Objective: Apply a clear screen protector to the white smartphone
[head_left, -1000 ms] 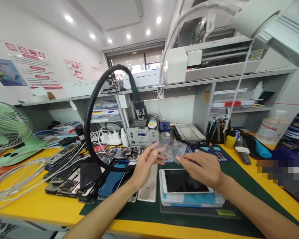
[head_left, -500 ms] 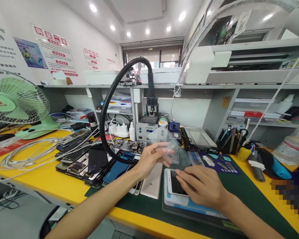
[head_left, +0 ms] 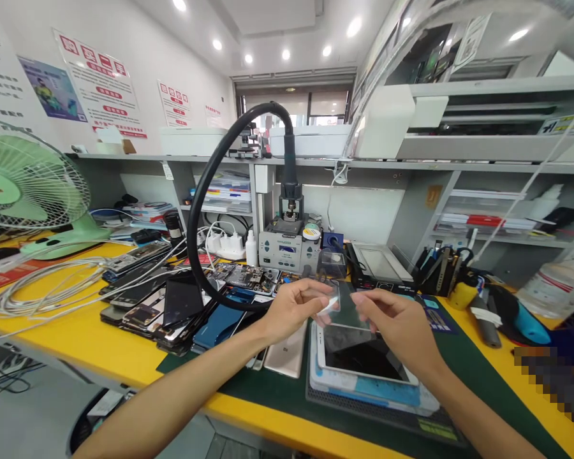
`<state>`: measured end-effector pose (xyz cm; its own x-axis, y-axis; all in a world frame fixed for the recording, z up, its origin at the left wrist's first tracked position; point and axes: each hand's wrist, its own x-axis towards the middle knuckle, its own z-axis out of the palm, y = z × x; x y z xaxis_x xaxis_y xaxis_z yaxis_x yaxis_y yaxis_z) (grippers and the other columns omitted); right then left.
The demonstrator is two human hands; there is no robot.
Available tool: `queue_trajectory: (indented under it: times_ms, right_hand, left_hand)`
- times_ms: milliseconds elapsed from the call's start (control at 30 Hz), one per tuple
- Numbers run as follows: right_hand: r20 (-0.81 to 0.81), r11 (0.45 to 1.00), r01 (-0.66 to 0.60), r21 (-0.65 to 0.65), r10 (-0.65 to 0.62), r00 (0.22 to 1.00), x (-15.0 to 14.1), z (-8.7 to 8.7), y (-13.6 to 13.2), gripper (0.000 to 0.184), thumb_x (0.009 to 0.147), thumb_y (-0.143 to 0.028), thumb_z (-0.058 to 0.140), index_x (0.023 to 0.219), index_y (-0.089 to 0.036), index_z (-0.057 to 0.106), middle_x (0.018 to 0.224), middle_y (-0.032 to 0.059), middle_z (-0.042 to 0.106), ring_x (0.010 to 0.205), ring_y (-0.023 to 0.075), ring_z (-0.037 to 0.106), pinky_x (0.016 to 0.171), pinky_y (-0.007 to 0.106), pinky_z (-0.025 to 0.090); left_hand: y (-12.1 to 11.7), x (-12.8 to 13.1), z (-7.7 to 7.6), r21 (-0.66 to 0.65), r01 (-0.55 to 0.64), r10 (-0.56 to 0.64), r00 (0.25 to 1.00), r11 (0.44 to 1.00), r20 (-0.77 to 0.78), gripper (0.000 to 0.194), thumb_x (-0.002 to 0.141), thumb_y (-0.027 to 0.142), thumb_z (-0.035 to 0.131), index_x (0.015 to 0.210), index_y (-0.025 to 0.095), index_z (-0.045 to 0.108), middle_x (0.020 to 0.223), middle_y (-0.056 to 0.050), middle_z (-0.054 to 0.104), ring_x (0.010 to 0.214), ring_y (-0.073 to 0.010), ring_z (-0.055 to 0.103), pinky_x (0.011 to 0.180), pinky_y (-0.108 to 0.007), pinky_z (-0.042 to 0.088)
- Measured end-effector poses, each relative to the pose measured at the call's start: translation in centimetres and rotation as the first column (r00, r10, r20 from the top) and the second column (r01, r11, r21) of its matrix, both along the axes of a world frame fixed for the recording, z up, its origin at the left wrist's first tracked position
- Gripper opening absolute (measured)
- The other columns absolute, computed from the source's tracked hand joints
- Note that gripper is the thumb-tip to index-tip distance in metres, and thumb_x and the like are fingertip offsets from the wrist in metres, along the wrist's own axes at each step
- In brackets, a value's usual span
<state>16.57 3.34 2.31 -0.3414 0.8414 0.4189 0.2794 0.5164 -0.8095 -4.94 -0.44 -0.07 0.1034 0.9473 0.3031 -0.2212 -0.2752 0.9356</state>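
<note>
My left hand (head_left: 294,312) is closed in a pinch on a piece of clear plastic film (head_left: 329,307), which catches a white glare beside the fingertips. Just right of it, my right hand (head_left: 395,319) holds thumb and fingers pressed together; whatever is between them is too small or too transparent to make out. Below both hands lies a white-framed phone (head_left: 366,354) with a dark screen, face up and partly covered by my right hand. It rests on a blue and white pad (head_left: 387,392). A gold phone (head_left: 286,352) lies back up to the left.
Stacked phones and parts (head_left: 153,306) fill the left, near coiled white cables (head_left: 52,287). A black hose (head_left: 198,223) arches over the bench before a grey repair station (head_left: 287,248). A tool holder (head_left: 442,268) and blue-black tool (head_left: 526,319) stand right.
My right hand has lifted off the phone toward my left hand, uncovering more of the screen. The clear film, spread wide before, now shows only as a small piece at my left fingertips.
</note>
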Motion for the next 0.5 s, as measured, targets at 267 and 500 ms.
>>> queue_trajectory:
  times_ms: [267,500]
  right_hand:
    - [-0.09,0.974,-0.076,-0.214,0.058,0.994,-0.76,0.68,-0.15,0.043,0.083,-0.057,0.076,0.065,-0.019,0.073,0.057,0.0016,0.064,0.05,0.0125,0.053,0.051,0.026,0.044]
    - [-0.087,0.976,-0.088,-0.201,0.072,0.994,-0.52,0.74,-0.12,0.041,0.085,-0.056,0.075,0.069,-0.018,0.073,0.057,0.001,0.064,0.048,0.0115,0.052,0.051,0.027,0.042]
  left_hand:
    - [-0.66,0.7,-0.11,-0.002,0.031,-0.031,0.995,1.0,-0.092,0.033,0.086,0.044,0.079,0.092,0.011,0.075,0.071,-0.007,0.075,0.057,-0.0134,0.068,0.058,-0.025,0.058]
    - [-0.67,0.8,-0.56,-0.064,0.025,-0.037,0.982,0.998,-0.185,0.044,0.084,0.055,0.077,0.077,0.012,0.071,0.063,-0.004,0.068,0.05,-0.0113,0.061,0.051,-0.023,0.052]
